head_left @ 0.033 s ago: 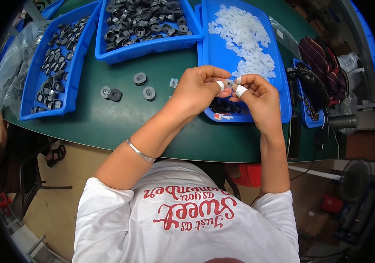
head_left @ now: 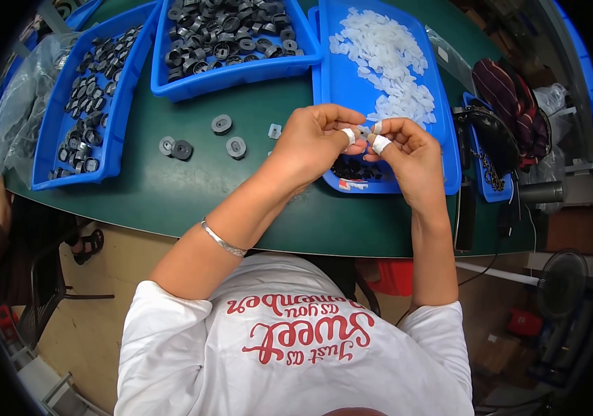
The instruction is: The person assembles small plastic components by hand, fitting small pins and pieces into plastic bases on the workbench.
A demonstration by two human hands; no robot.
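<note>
My left hand [head_left: 321,137] and my right hand [head_left: 411,149] meet over the near part of a blue tray [head_left: 345,73]. Both are closed in a pinch on a small pale plastic piece [head_left: 364,130], mostly covered by the fingertips. White tape wraps some of the fingers and thumbs. Beyond my hands, a heap of translucent white plastic pieces [head_left: 386,55] lies in the tray. Small black parts [head_left: 352,168] sit partly hidden below my fingers. Left of my left hand, a small white piece [head_left: 275,130] rests on the green table [head_left: 172,194].
Several round grey and black parts [head_left: 236,147] lie on the table. Two blue bins, a far one [head_left: 241,74] and a left one [head_left: 120,118], hold many dark parts. On the right are a black bag [head_left: 496,132] and a metal cylinder [head_left: 544,192]. Someone's sandalled foot [head_left: 89,246] shows at lower left.
</note>
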